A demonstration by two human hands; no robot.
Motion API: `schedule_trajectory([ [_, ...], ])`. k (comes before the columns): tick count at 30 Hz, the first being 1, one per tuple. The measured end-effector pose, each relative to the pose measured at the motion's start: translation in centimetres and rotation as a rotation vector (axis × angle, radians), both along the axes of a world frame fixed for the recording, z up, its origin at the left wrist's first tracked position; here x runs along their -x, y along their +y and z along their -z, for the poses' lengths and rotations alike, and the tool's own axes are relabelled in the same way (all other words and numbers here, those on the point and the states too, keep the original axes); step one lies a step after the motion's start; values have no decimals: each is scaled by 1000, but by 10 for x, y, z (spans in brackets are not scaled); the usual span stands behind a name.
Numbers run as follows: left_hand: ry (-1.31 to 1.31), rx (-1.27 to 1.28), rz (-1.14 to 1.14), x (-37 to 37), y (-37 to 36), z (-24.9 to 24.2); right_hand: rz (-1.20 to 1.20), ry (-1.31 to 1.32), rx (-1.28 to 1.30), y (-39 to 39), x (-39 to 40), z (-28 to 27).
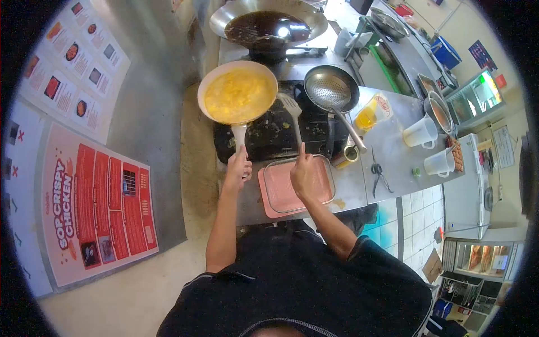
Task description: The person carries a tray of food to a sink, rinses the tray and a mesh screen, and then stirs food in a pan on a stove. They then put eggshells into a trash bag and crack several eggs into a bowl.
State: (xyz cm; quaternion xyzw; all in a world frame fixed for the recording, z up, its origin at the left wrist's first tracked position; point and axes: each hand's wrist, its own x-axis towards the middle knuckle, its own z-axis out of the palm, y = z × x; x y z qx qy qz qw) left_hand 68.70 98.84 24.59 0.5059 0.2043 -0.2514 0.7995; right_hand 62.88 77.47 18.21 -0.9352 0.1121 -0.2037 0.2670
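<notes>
While over the burner: frying pan point(238, 92) of yellow egg, held level above the stove point(275, 132) at the counter's point(393, 151) far left edge.
Left hand point(237, 168): closed around the pan handle; better kept firm and level.
Right hand point(303, 171): gripping the spatula point(290, 106), blade at the pan's right rim; best slid low under the egg.
Near edge: pink tray point(295, 185), directly below both hands.

Pan point(238, 92) of yellow egg gripped by handle in left hand point(238, 168); spatula point(292, 109) held in right hand point(303, 174) above glass dish point(325, 185).
</notes>
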Motion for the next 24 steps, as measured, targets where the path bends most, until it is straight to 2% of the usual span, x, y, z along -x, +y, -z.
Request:
schedule_trajectory([
  [3, -8, -1, -10, -1, -3, -4, 55, 21, -13, -2, -14, 18],
  [6, -26, -16, -13, 8, -5, 2, 108, 168, -11, -4, -48, 10],
  [9, -41, -34, -17, 10, -8, -4, 33, 91, 68, -13, -89, 37],
  [15, -24, -18, -8, 12, -7, -4, 127, 30, 212, -6, -109, 50],
  [17, -21, -10, -14, 15, -8, 1, 115, -81, 211, 1, -86, 36],
  [18, -35, -2, -12, 18, -6, 2, 116, -151, 212, 7, -71, 15],
  [19, -71, 11, -5, 13, -6, 1, 79, -74, 183, 11, -44, -24],
  [20, -37, 25, 38, 8, -3, 5, 12, -206, 91, 7, -28, -9],
  [21, -3, 35, 86, 7, 4, 11, -42, -154, -71, 6, 1, -13],
  [23, 59, 208, 147, 4, 16, 17, 0, -318, -130, 8, 64, -17],
  [24, 26, 194, 172, 5, 17, 6, 7, -267, -143, -4, 97, -10],
])
